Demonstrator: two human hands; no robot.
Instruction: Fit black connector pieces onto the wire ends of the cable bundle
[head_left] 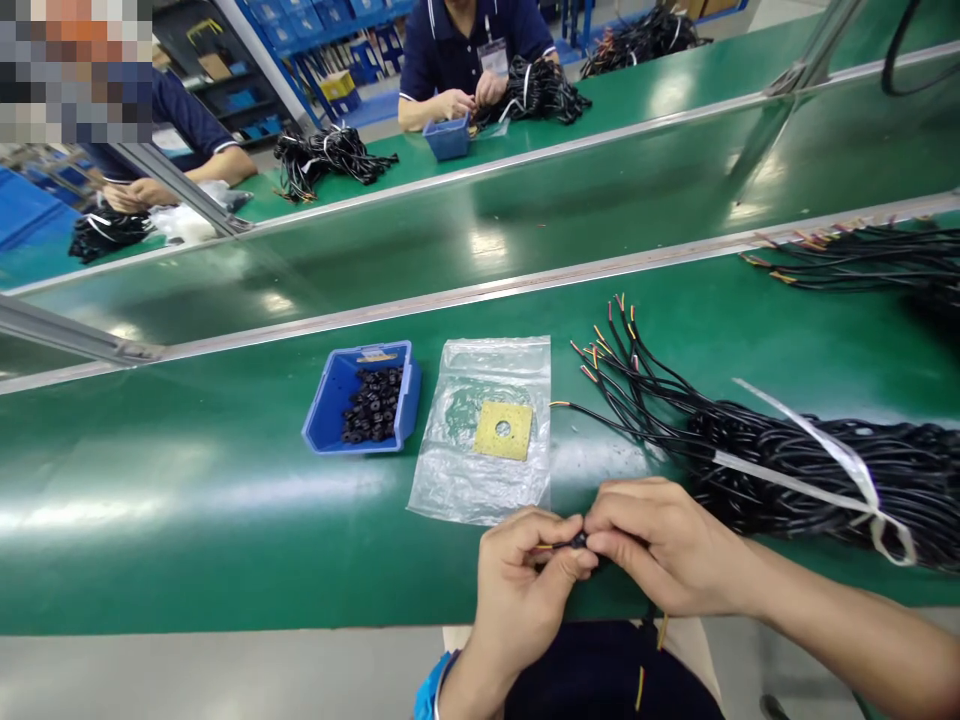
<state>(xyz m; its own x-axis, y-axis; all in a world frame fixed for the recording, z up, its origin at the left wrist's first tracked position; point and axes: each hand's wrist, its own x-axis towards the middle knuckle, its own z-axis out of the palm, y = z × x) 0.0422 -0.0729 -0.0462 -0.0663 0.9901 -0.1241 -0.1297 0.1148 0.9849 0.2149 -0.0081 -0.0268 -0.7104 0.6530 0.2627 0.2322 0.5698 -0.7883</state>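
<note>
Near the front edge of the bench, my left hand (pixel 525 585) pinches a small black grommet-like part (pixel 578 540) between thumb and fingers. A thin orange-yellow wire end shows on its left side. My right hand (pixel 667 545) meets it from the right, fingertips closed at the same spot; the black cable there is mostly hidden by the fingers. Beyond my hands lies a clear zip bag (pixel 457 490) with a yellow sponge pad (pixel 516 440) with a round hole on it. A tied bundle of black cables (pixel 810 480) lies to the right, its stripped colored wire ends pointing away from me.
A blue bin (pixel 322 425) holds many small black parts (pixel 373 405). More black cables (pixel 870 255) lie at far right. A metal rail (pixel 480 292) crosses behind the bench. Two co-workers sit opposite, one with hands (pixel 472 100) by a blue box (pixel 448 140) and cable bundle (pixel 540 92).
</note>
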